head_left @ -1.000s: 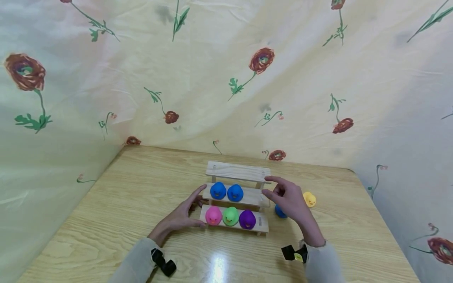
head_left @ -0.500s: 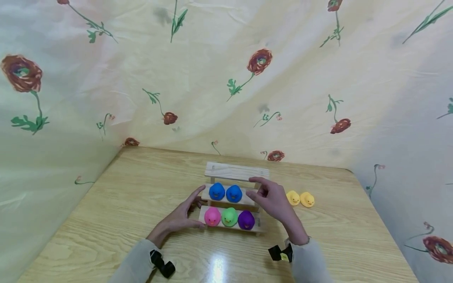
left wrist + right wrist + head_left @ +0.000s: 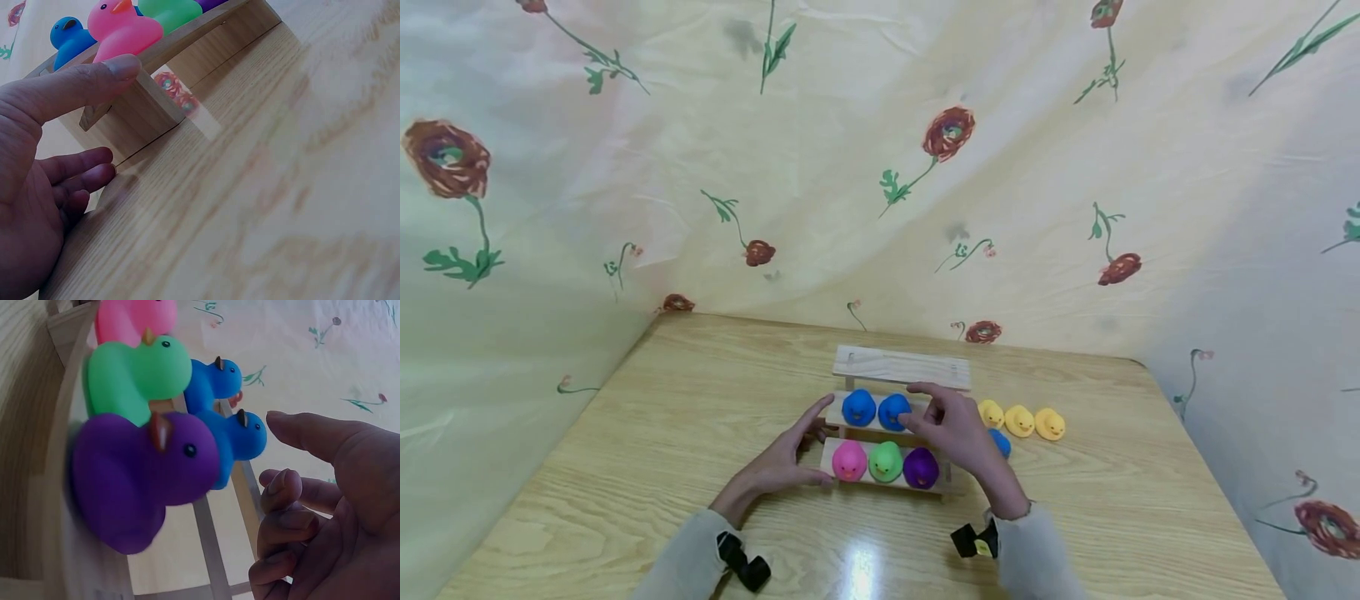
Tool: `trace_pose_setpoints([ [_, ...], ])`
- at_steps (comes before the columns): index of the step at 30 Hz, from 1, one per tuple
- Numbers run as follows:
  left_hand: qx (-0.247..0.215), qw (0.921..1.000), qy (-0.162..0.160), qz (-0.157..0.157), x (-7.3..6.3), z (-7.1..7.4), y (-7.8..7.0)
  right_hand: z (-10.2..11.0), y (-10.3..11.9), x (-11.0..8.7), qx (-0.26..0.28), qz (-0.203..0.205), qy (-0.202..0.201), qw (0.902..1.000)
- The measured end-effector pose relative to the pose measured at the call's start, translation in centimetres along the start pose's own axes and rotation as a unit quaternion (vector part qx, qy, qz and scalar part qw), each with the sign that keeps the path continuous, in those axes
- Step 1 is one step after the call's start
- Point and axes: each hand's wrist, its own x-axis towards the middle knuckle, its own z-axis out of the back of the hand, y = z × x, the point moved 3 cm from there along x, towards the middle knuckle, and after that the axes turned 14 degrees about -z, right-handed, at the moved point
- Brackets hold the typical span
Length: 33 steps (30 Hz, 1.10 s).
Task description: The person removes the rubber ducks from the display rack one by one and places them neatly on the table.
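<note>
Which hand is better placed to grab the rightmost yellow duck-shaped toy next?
Right hand, likely: nearer that yellow toy; the left hand is across the three-tiered wooden rack from it.

Ducks (image 3: 886, 461) on rack (image 3: 902, 365), other ducks (image 3: 1019, 421) to right

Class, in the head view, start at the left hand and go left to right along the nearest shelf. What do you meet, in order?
Left hand, pink duck, green duck, purple duck.

A curtained workspace, room type unclear; flowered sheeting (image 3: 820, 150) encloses 3 sides of a wooden table (image 3: 700, 417).
</note>
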Motion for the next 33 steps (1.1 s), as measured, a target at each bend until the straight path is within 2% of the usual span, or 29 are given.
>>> trace_pose_setpoints([
  [17, -0.005, 1.0, 0.0, 0.007, 0.1, 0.1, -0.2, -1.5, 0.3, -0.1, -0.042, -0.035, -0.017, 0.9983],
  [33, 0.002, 0.9999, -0.002, 0.012, 0.1, 0.1, 0.0, -2.0, 0.5, 0.0, -0.046, -0.048, -0.032, 0.9973],
])
